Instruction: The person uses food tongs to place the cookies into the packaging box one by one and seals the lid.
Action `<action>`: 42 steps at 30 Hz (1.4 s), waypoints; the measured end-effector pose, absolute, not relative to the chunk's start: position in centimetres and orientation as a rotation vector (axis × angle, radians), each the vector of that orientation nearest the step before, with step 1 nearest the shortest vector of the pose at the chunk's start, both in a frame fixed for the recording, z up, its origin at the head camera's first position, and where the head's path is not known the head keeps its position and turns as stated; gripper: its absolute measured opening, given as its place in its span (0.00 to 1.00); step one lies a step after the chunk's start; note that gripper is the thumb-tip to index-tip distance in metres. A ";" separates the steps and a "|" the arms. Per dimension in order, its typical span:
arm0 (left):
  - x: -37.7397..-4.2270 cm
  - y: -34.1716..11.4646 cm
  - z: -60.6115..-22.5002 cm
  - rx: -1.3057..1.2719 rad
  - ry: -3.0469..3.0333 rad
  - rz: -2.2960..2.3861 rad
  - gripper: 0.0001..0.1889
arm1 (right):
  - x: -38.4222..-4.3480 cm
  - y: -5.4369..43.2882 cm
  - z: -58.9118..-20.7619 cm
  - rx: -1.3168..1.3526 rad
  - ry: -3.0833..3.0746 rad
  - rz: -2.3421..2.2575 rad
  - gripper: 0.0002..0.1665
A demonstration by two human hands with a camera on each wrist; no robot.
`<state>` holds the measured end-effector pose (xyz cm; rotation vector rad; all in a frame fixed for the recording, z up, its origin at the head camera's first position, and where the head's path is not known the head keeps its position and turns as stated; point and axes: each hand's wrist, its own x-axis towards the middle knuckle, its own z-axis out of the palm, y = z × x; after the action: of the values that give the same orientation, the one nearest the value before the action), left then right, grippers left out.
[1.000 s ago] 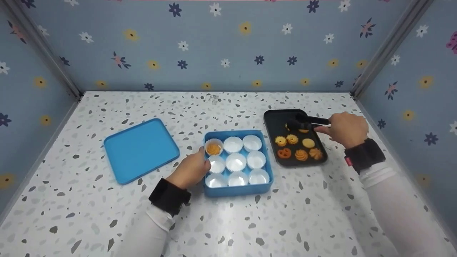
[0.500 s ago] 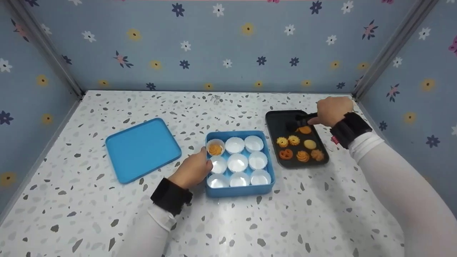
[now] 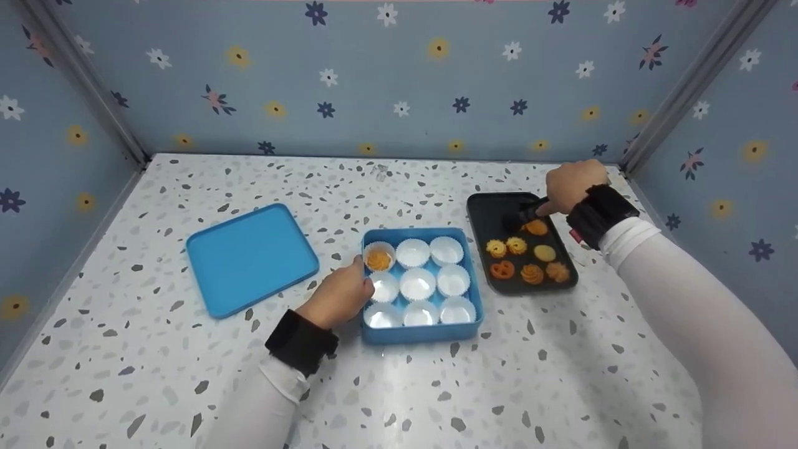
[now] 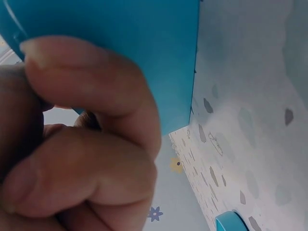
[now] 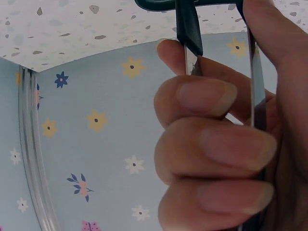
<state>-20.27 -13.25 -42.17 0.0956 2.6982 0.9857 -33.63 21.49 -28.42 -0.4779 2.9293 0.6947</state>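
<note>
A blue square box (image 3: 421, 335) holds several white paper cups (image 3: 418, 284); the cup at its far left corner contains an orange piped cookie (image 3: 378, 260). My left hand (image 3: 336, 294) grips the box's left wall, its fingers curled in the left wrist view. In my right hand (image 3: 575, 186) are black tongs (image 3: 520, 218), whose metal arms (image 5: 258, 82) show between thumb and fingers in the right wrist view. The tongs' tips are down over the far part of a black tray (image 3: 489, 206), right at an orange cookie (image 3: 536, 227) that they partly cover.
Nearer on the tray lie several cookies, among them a pretzel (image 3: 502, 270), a smooth round one (image 3: 544, 252) and a swirled one (image 3: 532, 274). A blue lid (image 3: 252, 259) lies left of the box on the speckled table (image 3: 399, 399). Flowered walls (image 3: 374, 81) enclose the back and sides.
My right hand has moved left and toward the far side, bringing the tongs' tips to the cookie at the tray's far part. The left hand keeps its grip on the box.
</note>
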 end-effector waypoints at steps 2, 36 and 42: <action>-20.3 -13.3 -42.2 0.103 2.707 0.981 0.34 | -33.7 21.1 -28.3 -0.496 2.912 0.735 0.35; -20.1 -13.3 -42.4 0.081 2.701 0.989 0.34 | -36.4 17.9 -26.4 -0.449 2.613 0.881 0.31; -20.3 -13.3 -42.3 0.098 2.722 0.964 0.34 | -37.0 18.3 -26.5 -0.443 2.626 0.918 0.30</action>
<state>-20.30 -13.28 -42.32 0.0977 2.7221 0.9643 -36.99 18.28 -26.53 -0.4431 2.6262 0.9182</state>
